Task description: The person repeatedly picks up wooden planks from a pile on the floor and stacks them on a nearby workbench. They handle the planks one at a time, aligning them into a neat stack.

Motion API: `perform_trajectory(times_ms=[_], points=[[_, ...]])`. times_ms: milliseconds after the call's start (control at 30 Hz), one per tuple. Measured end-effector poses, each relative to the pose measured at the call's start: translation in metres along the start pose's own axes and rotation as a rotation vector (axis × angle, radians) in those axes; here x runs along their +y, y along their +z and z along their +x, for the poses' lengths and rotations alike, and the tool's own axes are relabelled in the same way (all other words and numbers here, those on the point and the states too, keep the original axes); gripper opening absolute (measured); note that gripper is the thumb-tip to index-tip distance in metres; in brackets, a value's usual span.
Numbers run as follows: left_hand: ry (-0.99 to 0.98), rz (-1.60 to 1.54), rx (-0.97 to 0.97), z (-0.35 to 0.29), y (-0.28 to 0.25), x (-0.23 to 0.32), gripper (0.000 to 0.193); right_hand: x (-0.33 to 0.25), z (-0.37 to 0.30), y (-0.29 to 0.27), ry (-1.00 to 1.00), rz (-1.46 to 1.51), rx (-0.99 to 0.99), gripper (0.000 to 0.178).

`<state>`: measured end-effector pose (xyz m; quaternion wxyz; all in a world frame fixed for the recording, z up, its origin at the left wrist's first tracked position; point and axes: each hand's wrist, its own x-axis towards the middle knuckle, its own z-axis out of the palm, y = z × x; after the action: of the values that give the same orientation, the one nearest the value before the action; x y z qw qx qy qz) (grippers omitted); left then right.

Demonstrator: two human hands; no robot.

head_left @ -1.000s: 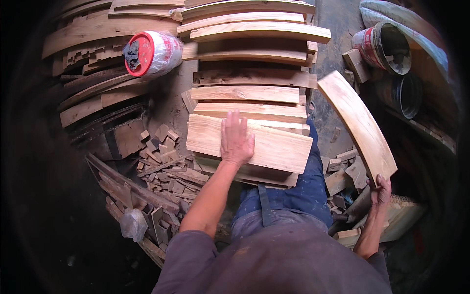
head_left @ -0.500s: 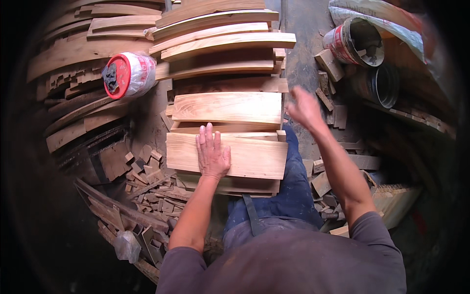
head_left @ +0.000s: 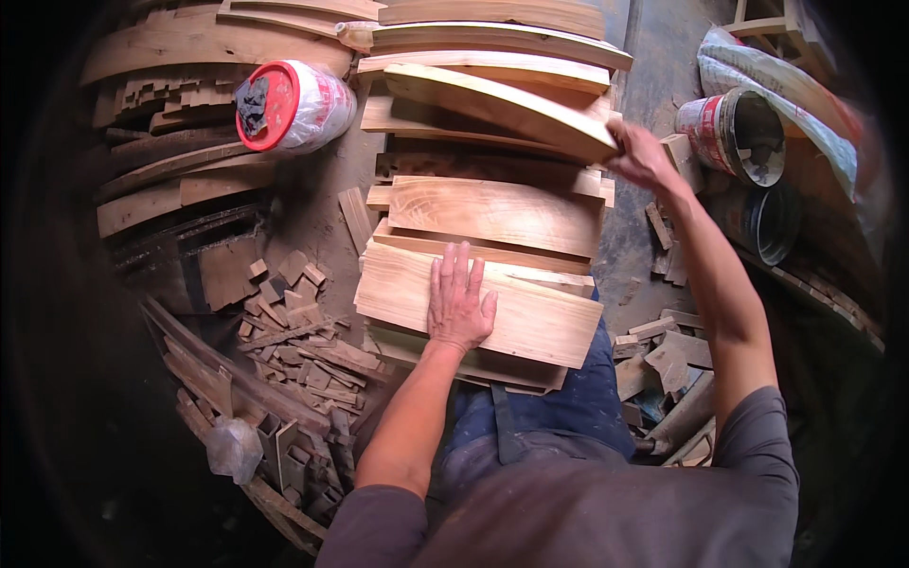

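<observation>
My left hand lies flat, fingers stretched, on the pale wooden board nearest my body. At the far right of the stack, my right hand grips the end of a slightly curved wooden plank. That plank slants across the stack, its right end nearer me than its left. Between the two hands lies a broad light board with visible grain, resting over other boards. More curved planks lie in rows beyond the gripped one.
A white bucket with a red lid stands left of the stack. To the right are an open, stained bucket and a dark metal can. Wood offcuts are heaped at lower left, with more scraps beside my right leg.
My right hand has reached away from me and taken hold of a plank, whose right end has swung nearer. The left hand stays on its board. The whole view has shifted.
</observation>
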<state>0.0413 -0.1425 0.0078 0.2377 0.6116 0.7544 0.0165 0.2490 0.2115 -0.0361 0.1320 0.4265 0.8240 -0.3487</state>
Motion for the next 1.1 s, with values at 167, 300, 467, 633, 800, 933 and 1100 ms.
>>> perform_trajectory(times_ms=[167, 300, 467, 633, 800, 933, 1100], points=[[0.010, -0.016, 0.005, 0.002, -0.002, 0.001, 0.068, -0.001, -0.058, 0.056, 0.103, 1.327, -0.307, 0.047], [0.043, -0.056, 0.038, 0.004, 0.001, -0.002, 0.069, -0.009, -0.067, 0.076, 0.141, 1.424, -0.316, 0.046], [0.054, -0.063, 0.100, 0.001, 0.000, -0.002, 0.072, -0.032, -0.087, 0.059, 0.124, 1.087, -0.332, 0.058], [0.096, -0.067, 0.150, -0.003, 0.005, -0.004, 0.073, -0.020, -0.074, 0.041, -0.099, 0.452, -0.421, 0.056], [0.036, -0.054, 0.067, 0.003, 0.002, -0.003, 0.067, -0.003, 0.006, 0.043, 0.553, 0.912, 0.442, 0.054], [0.031, -0.072, 0.043, 0.003, 0.002, -0.003, 0.065, 0.003, 0.037, 0.044, 0.605, 1.056, 0.219, 0.030], [0.025, -0.030, 0.014, 0.005, 0.000, -0.002, 0.065, -0.014, 0.033, 0.059, 0.640, 0.618, 0.295, 0.035]])
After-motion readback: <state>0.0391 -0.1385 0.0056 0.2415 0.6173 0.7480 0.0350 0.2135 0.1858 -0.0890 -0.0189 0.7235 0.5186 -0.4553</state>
